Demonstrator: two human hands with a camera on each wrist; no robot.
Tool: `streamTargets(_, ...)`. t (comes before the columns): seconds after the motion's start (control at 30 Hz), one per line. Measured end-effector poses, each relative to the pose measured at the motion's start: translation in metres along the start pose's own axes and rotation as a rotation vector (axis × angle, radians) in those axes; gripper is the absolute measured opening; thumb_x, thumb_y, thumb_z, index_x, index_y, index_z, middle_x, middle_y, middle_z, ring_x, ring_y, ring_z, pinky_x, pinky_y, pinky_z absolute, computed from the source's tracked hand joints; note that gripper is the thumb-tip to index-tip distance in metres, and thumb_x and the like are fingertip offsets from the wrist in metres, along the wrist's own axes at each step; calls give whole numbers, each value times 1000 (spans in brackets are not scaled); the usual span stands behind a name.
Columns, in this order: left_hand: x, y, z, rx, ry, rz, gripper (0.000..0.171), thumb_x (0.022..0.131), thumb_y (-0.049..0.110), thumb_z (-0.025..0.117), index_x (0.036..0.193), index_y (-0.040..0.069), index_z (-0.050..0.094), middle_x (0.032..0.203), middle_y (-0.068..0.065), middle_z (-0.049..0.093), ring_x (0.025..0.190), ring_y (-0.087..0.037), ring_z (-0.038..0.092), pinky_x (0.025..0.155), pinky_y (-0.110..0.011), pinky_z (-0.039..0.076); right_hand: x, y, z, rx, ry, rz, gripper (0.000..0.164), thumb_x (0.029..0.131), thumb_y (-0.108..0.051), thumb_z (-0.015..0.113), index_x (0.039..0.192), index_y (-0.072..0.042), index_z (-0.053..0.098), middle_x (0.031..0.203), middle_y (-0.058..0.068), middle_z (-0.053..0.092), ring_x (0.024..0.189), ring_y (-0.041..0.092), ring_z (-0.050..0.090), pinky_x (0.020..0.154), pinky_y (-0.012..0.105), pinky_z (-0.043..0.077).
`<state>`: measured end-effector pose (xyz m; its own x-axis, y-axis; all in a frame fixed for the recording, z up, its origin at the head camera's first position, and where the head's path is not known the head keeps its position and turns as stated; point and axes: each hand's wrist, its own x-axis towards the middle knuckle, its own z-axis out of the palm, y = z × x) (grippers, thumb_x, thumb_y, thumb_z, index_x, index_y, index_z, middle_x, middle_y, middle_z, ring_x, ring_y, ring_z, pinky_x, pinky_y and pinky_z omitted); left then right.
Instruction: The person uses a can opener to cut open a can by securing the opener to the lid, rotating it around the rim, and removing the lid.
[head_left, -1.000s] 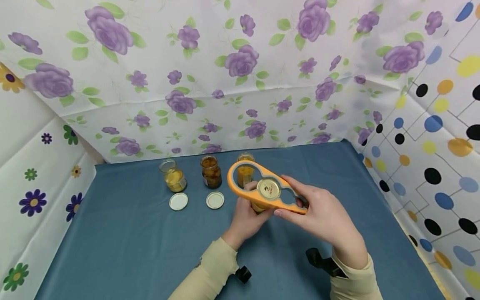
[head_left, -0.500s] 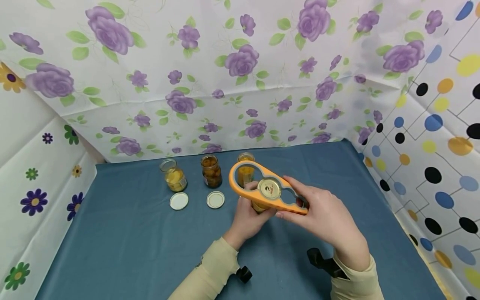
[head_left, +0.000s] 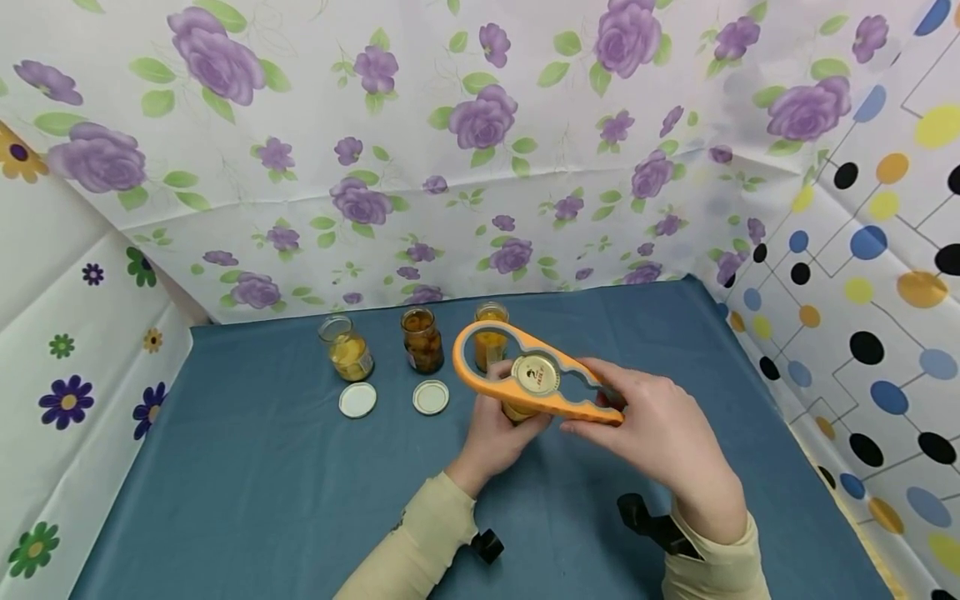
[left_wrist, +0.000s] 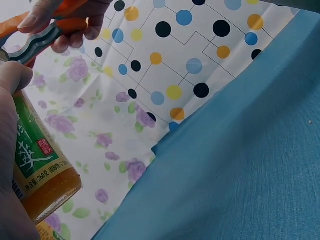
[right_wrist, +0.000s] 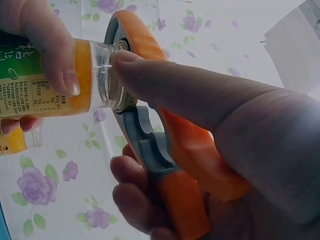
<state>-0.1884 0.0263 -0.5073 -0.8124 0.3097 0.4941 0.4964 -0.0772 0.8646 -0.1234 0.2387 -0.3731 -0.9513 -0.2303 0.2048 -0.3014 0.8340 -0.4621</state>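
Observation:
My left hand (head_left: 495,437) grips a glass jar with orange contents and a green-and-yellow label (left_wrist: 42,160), holding it above the table. Around its gold lid (head_left: 536,374) sits an orange jar opener with grey inner edges (head_left: 581,411). My right hand (head_left: 667,425) holds the opener's handles, which stand apart at their ends. In the right wrist view, the right thumb (right_wrist: 165,82) reaches along the opener to the lid, and the other fingers curl by the lower handle. The lid is on the jar; most of the jar is hidden in the head view.
At the back stand three lidless jars: one with pale yellow contents (head_left: 350,358), one with dark brown contents (head_left: 423,343), one with orange contents (head_left: 491,346) partly behind the opener. Two lids (head_left: 357,400) lie before the left two. Patterned sheets border the blue tablecloth (head_left: 262,467).
My right hand has shifted slightly right, and the gap between the opener's handles looks a little wider. The left hand stays nearly in place with the jar.

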Motion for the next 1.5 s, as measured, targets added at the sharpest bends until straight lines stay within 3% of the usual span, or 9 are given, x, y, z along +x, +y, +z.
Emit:
streamTargets(0.17, 1, 1, 0, -10, -14, 3, 61, 96, 12, 83, 145, 11, 47, 139, -10, 62, 120, -26, 64, 103, -42, 52, 0, 1, -1, -61, 37, -25, 70, 81, -54, 93, 141, -26, 70, 69, -16, 53, 52, 5, 44, 47, 30, 39)
streamTargets(0.4, 0, 2, -1, -39, -57, -7, 58, 99, 17, 81, 143, 9, 45, 139, -13, 62, 121, -27, 63, 102, -41, 52, -2, 3, -2, -87, 67, -81, 72, 79, -52, 94, 142, -27, 71, 71, -18, 54, 53, 1, 44, 47, 28, 39)
streamTargets(0.53, 0, 4, -3, -105, -110, 16, 55, 101, 22, 79, 142, 8, 45, 136, -16, 61, 120, -28, 63, 103, -41, 52, -4, 6, -3, -74, 65, -105, 73, 78, -50, 96, 142, -27, 71, 72, -18, 56, 56, 0, 46, 48, 26, 40)
streamTargets(0.8, 1, 1, -7, -267, -180, 99, 56, 100, 28, 75, 140, -1, 48, 114, -22, 65, 94, -23, 67, 85, -39, 58, -5, 5, -5, -53, 39, -144, 75, 80, -52, 94, 146, -28, 69, 75, -19, 57, 55, -2, 44, 48, 25, 40)
streamTargets(0.93, 1, 2, -7, -299, -186, 85, 53, 99, 28, 74, 136, -1, 49, 108, -18, 66, 86, -25, 65, 82, -37, 57, -5, 4, -5, -57, 45, -161, 75, 80, -52, 94, 146, -28, 69, 75, -19, 56, 54, -3, 43, 47, 24, 40)
streamTargets(1.17, -1, 1, -8, -487, -271, 28, 50, 98, 10, 69, 144, 7, 50, 92, -6, 65, 49, -28, 47, 50, -34, 47, -5, 4, -6, -58, 62, -183, 73, 80, -53, 94, 145, -29, 69, 74, -20, 54, 54, -3, 41, 47, 24, 39)
streamTargets(1.27, -1, 1, -8, -447, -263, 28, 56, 97, 16, 71, 147, 4, 49, 102, -5, 67, 59, -23, 55, 58, -34, 51, -6, 6, -7, -57, 78, -193, 73, 79, -53, 94, 144, -29, 70, 75, -20, 56, 55, -3, 42, 48, 24, 39)
streamTargets(1.37, -1, 0, -7, -381, -233, 23, 63, 95, 24, 72, 148, -1, 47, 115, -5, 68, 82, -18, 64, 78, -33, 55, -7, 8, -7, -46, 105, -203, 73, 78, -52, 95, 143, -28, 70, 76, -20, 57, 55, -3, 43, 48, 24, 40)
streamTargets(1.5, -1, -1, -7, -343, -201, -5, 64, 94, 28, 71, 146, -2, 48, 118, -8, 68, 101, -20, 65, 94, -36, 55, -8, 10, -8, -29, 151, -216, 74, 77, -49, 96, 143, -27, 71, 76, -19, 59, 57, -4, 45, 49, 23, 41)
